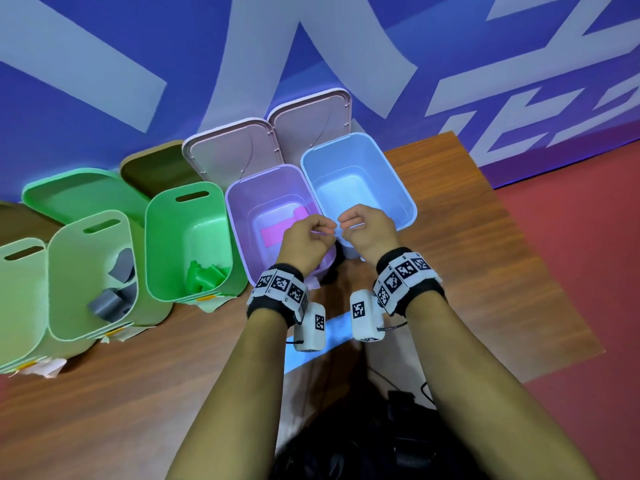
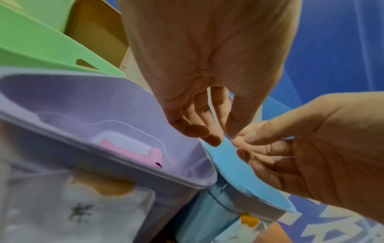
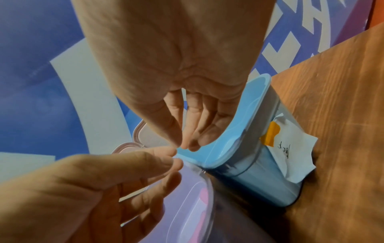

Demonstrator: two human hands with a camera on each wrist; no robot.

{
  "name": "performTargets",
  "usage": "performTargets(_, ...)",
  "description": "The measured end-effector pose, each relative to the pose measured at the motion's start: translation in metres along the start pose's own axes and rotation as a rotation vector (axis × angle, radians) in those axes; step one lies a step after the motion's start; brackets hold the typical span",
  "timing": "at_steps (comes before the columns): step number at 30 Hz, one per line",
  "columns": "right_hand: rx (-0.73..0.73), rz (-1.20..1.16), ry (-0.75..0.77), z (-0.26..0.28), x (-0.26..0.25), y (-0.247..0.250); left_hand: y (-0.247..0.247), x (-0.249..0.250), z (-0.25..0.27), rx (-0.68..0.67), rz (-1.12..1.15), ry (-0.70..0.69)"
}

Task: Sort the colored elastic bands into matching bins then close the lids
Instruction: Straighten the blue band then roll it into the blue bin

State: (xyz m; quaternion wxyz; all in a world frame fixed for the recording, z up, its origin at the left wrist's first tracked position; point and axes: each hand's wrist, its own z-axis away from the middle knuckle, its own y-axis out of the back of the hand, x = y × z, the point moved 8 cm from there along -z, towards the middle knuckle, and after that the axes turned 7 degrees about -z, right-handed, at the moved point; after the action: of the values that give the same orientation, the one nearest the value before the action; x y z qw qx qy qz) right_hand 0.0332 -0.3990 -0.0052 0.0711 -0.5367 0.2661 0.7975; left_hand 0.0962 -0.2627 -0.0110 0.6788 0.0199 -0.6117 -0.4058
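Both hands, left and right, meet fingertip-to-fingertip, fingers curled; only the left-wrist view hints at a pale strip between the fingers, and any grip is indiscernible.

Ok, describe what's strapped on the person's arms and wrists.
Both forearms are bare, no sleeves. The left hand and right hand each have a black wristband ringed with white blocks printed with black square codes. A white camera box with a code and a thin black cable hangs under each wrist.
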Motion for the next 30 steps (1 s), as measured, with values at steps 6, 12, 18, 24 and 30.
performTargets(6, -0.1, 0.063, 0.047, 0.027, -0.018, -0.038, 0.038, -0.017, 0.034, 0.078, 0.003, 0.019)
performTargets(12, -0.272, 0.116, 0.082, 0.061, -0.028, -0.101, 0.076, -0.067, 0.08, 0.206, 0.021, 0.113)
performTargets(18, -0.399, 0.195, 0.085, 0.095, -0.007, -0.163, 0.096, -0.127, 0.133, 0.24, -0.003, 0.251)
performTargets(24, -0.542, 0.228, -0.001, 0.127, 0.029, -0.217, 0.094, -0.188, 0.173, 0.198, -0.061, 0.388)
performTargets(30, -0.592, 0.293, -0.07, 0.142, 0.061, -0.247, 0.081, -0.233, 0.194, 0.145, 0.001, 0.461)
